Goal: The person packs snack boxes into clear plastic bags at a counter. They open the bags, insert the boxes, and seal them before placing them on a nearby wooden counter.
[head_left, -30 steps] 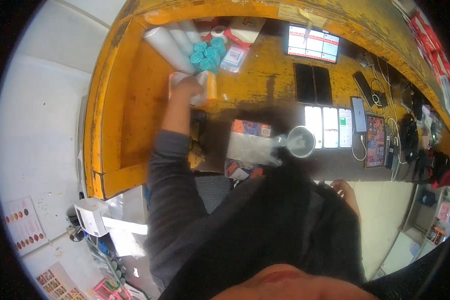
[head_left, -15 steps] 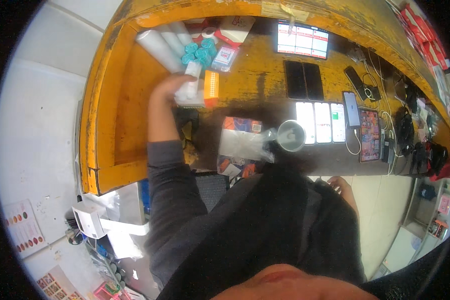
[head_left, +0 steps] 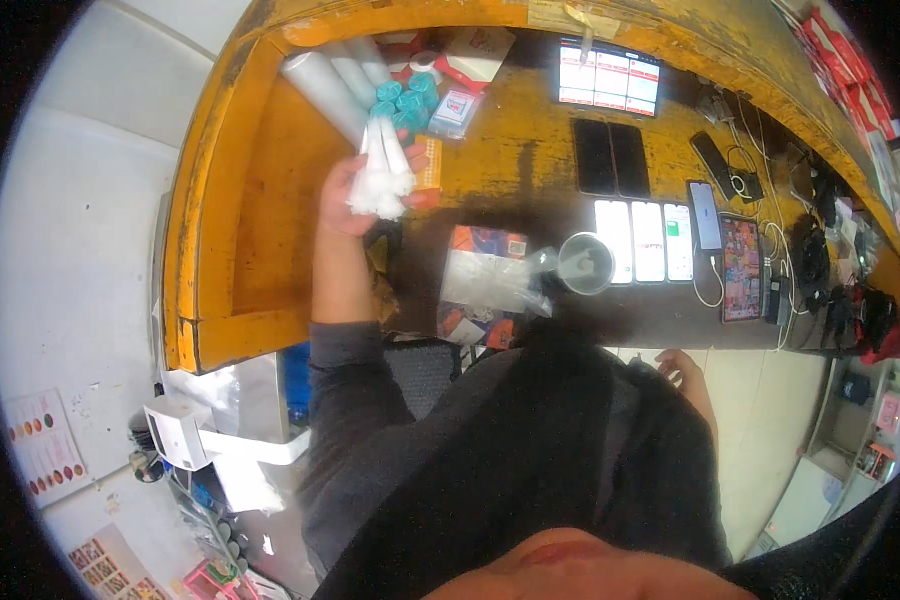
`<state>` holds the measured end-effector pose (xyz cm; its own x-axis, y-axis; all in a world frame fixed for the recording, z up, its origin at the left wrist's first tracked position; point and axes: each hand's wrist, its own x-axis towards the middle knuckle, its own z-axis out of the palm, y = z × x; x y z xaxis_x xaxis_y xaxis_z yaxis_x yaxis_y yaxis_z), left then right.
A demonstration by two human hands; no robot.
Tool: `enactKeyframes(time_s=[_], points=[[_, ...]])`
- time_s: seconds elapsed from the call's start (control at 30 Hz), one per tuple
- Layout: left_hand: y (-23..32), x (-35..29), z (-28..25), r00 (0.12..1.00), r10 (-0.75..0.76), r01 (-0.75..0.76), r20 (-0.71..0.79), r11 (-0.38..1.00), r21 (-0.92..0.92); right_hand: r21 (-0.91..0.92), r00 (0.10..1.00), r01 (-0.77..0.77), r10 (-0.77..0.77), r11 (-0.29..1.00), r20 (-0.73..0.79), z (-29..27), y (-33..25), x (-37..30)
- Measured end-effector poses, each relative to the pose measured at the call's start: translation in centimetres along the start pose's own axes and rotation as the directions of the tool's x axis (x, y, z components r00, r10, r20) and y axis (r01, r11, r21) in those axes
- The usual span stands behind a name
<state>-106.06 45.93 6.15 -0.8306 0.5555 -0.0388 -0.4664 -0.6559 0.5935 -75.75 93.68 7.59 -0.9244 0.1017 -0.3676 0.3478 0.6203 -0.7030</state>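
My left hand [head_left: 342,200] is closed around a bundle of slim white wrapped pieces [head_left: 382,175], frayed-looking at their lower ends; what is inside the wraps I cannot make out. The bundle is raised in front of an orange and white box [head_left: 430,165], partly hidden by my fingers. Just beyond it lie several teal rolls [head_left: 410,98] and long white rolls [head_left: 322,92]. Down at the desk's front edge, my right hand [head_left: 684,376] hangs beside my body, fingers loosely bent and apart, with nothing seen in it.
On the desk are a patterned packet [head_left: 480,285] with clear plastic on it, a clear cup [head_left: 586,264], several lit phones [head_left: 648,242], two dark phones [head_left: 611,158] and a tablet [head_left: 608,78]. Charging cables [head_left: 772,235] run along the right. A raised yellow wooden edge [head_left: 195,240] borders the left.
My left hand has turned and drawn slightly toward me, lifting the white bundle up from beside the orange box. The right hand stays about where it was.
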Motion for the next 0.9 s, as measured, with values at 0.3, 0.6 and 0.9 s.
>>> enactKeyframes(time_s=[0.3,0.6,0.9], points=[[0.9,-1.7,-3.5,0.954,0.059,0.02,-0.293,0.966,0.26,0.023,0.997,-0.067,0.066,0.997,0.027,0.4,-0.3,-0.3],[-1.2,4.3,-7.2,0.748,-0.17,0.655,-0.642,0.345,0.672,0.028,0.989,-0.143,0.142,0.989,0.041,0.2,0.3,-1.2],[-5.9,11.9,-2.5,0.726,-0.316,0.664,-0.611,0.092,0.742,0.06,0.986,-0.162,0.16,0.985,0.034,0.1,1.1,-2.0]])
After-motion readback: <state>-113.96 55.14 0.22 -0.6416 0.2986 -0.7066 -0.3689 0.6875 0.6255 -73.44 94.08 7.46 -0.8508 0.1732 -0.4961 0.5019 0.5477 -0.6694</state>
